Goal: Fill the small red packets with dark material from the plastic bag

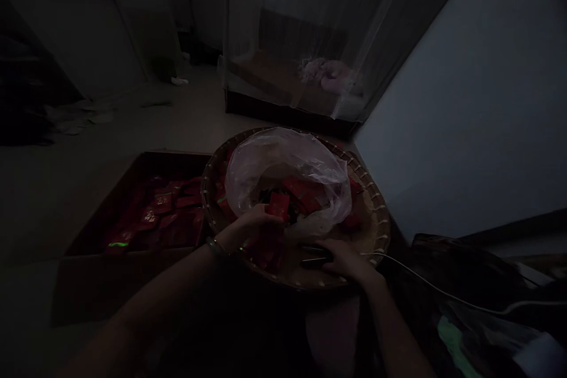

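In dim light, a round woven bamboo tray sits in front of me. A clear plastic bag lies spread open in it, with red packets inside. My left hand, with a bracelet on the wrist, pinches a small red packet at the bag's near left side. More red packets lie under and around the bag. Near the tray's front edge, my right hand is closed around a dark flat object whose kind I cannot make out. Beside this hand runs a white cable.
A cardboard box holding many red packets stands left of the tray. Behind is a bed with a sheer net and a pink item. A pale wall rises at right, above dark clutter.
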A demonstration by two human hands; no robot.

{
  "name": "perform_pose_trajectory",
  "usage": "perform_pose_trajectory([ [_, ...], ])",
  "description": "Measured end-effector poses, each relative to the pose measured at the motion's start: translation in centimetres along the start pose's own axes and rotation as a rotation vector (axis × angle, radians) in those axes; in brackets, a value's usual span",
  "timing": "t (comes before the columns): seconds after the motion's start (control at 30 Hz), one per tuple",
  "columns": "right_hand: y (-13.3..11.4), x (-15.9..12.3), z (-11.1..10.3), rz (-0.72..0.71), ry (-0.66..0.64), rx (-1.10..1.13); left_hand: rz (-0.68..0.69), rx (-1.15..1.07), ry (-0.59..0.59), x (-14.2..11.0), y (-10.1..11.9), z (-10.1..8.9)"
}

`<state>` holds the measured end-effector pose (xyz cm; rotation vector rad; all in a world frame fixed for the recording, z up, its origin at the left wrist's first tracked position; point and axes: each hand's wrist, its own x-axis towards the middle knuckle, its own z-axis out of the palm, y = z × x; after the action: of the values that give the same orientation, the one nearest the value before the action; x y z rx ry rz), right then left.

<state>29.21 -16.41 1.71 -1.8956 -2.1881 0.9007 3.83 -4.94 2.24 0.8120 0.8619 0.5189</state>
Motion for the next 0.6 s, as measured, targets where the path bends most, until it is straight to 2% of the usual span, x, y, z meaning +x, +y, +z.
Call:
perform_pose_trajectory([
  [0.13, -0.4, -0.6, -2.1, -0.053, -0.009, 0.177, 0.035, 0.065, -0.024, -0.1, 0.3, -0.2],
  [0.3, -1.5, -0.5, -4.9, 0.024, 0.235, 0.286, 0.088, 0.237, -0.058, 0.4, -0.5, 0.6],
  [0.47, -3.9, 1.6, -5.2, 0.017, 0.237, 0.312, 0.145, 0.379, -0.215, 0.2, -1.1, 2.4],
  [0.6, -5.0, 2.7, -4.9, -0.006, 0.277, 0.339, 0.182, 0.467, -0.248, 0.0, -1.2, 3.1],
])
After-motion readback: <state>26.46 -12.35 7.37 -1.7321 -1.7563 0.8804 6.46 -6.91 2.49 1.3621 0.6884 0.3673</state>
